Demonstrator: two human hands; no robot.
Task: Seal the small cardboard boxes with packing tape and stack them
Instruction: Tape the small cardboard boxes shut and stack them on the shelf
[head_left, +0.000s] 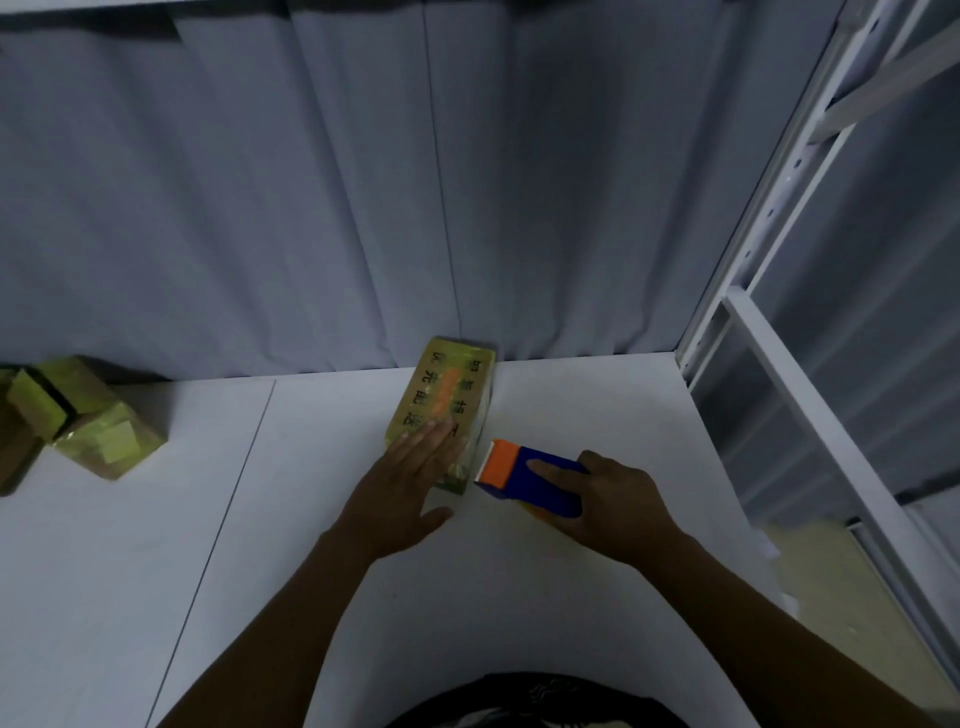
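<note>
Broadly, a grey curtain (363, 208) hangs behind a white table (156, 545), with a white metal shelving frame (779, 338) along the right side. At the far left of the table lies a loose pile of small cardboard boxes (98, 431), well apart from the work. The box in hand (441, 395), printed with black characters and an orange stripe, lies near the table's back edge, its far end close to the curtain. The left hand (400, 488) rests flat on its near end, fingers straight and pressed together, thumb spread off to the side. The right hand (618, 499) grips a blue and orange tape dispenser (530, 478), fingers curled round the body, its orange head just beside the box's near right corner. In the dim light it is hard to tell whether a strip joins dispenser to box. To finish this seal well, the flat hand should bear down so the box cannot slide, while the dispenser draws the tape taut over the near edge, tears cleanly on the blade, and the tail gets rubbed down.
</note>
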